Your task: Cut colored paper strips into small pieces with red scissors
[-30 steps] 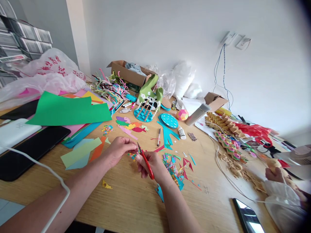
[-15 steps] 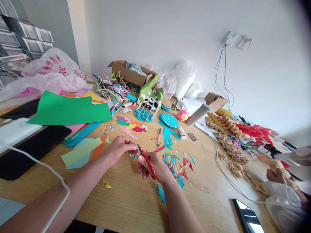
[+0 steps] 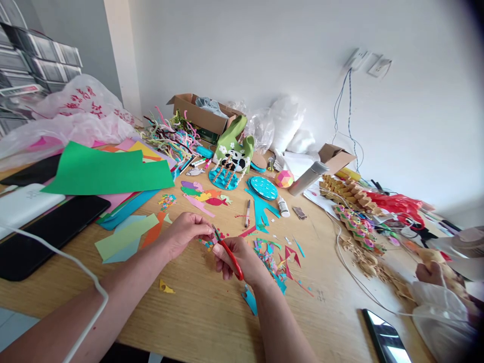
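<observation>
My right hand (image 3: 239, 258) grips a pair of scissors (image 3: 233, 260) with red handles, its blades pointing up and left. The blade tips are close to the pinched fingers of my left hand (image 3: 191, 231). Whatever those fingers hold is too small to make out. Under the two hands lies a small pile of colourful paper bits (image 3: 207, 245). To the right of the scissors is a heap of paper scraps (image 3: 269, 258). Beyond my hands are several paper fish cut-outs (image 3: 206, 195) and a blue paper piece with strips (image 3: 260, 212).
Coloured paper sheets (image 3: 109, 169) and a black phone-like slab (image 3: 56, 232) lie at the left. A pen (image 3: 247, 214), a small white bottle (image 3: 283, 207) and a grey cylinder (image 3: 309, 178) stand or lie farther back. A phone (image 3: 385, 337) is at the front right, near a white cable (image 3: 350, 269).
The scissors' tips have shifted very slightly left, towards my left fingers. Otherwise both hands stay in nearly the same place.
</observation>
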A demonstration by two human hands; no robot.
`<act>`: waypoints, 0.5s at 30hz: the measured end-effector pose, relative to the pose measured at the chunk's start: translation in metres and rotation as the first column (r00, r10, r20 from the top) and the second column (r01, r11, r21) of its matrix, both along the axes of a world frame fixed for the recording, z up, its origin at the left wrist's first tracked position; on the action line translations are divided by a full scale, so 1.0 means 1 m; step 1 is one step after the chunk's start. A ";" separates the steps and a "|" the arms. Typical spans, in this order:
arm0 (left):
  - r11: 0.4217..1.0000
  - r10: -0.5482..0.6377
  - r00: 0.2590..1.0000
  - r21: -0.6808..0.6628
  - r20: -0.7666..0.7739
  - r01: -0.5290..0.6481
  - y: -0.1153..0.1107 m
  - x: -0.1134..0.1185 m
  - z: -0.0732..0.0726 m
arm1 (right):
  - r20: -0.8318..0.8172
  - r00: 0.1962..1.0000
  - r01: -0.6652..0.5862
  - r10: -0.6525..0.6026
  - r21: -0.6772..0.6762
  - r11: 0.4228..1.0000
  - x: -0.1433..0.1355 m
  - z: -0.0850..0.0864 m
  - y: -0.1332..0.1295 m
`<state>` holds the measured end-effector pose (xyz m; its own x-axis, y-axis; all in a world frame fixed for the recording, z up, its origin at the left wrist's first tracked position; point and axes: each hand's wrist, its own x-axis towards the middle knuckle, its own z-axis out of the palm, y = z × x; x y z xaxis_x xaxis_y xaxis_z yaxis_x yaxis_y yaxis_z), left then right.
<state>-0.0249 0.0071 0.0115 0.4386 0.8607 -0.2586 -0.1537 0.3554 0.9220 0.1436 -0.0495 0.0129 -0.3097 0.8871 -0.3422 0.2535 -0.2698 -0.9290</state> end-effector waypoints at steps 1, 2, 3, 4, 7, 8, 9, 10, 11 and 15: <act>1.000 0.003 1.000 -0.002 0.000 -0.003 0.000 0.000 0.000 | 0.002 1.000 0.000 0.000 0.002 1.000 0.000 0.000 0.000; 1.000 0.004 1.000 -0.003 0.001 -0.004 0.000 0.000 -0.001 | 0.003 1.000 0.001 -0.001 0.003 1.000 0.000 0.000 0.000; 1.000 0.004 1.000 -0.005 0.003 -0.004 0.001 0.000 -0.001 | 0.004 1.000 0.002 -0.002 0.004 1.000 0.001 0.000 0.000; 1.000 0.003 1.000 -0.006 0.005 -0.003 0.001 0.000 -0.002 | 0.006 1.000 0.003 -0.003 0.002 1.000 0.001 0.000 0.000; 1.000 -0.003 1.000 0.000 0.004 0.003 0.002 0.000 -0.003 | 0.025 1.000 0.011 -0.010 -0.007 1.000 0.000 0.001 0.000; 1.000 -0.005 1.000 0.001 0.002 0.005 0.002 0.000 -0.003 | 0.034 0.999 0.012 -0.012 -0.010 1.000 0.000 0.002 0.000; 1.000 -0.005 1.000 0.004 -0.001 0.005 0.002 0.000 -0.003 | 0.043 0.999 0.015 -0.014 -0.011 1.000 0.000 0.002 0.000; 1.000 -0.007 1.000 0.005 -0.003 0.007 0.002 0.000 -0.003 | 0.050 0.999 0.017 -0.017 -0.010 1.000 -0.001 0.003 0.000; 1.000 -0.008 1.000 0.006 -0.003 0.008 0.002 0.000 -0.003 | 0.054 0.998 0.019 -0.019 -0.010 1.000 -0.001 0.003 0.000; 1.000 -0.008 1.000 0.008 -0.003 0.008 0.002 0.001 -0.003 | 0.066 0.998 0.025 -0.024 -0.015 1.000 -0.001 0.003 0.000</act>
<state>-0.0243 0.0092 0.0083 0.4450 0.8590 -0.2529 -0.1483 0.3492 0.9252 0.1430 -0.0491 0.0159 -0.2644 0.8884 -0.3754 0.3075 -0.2912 -0.9059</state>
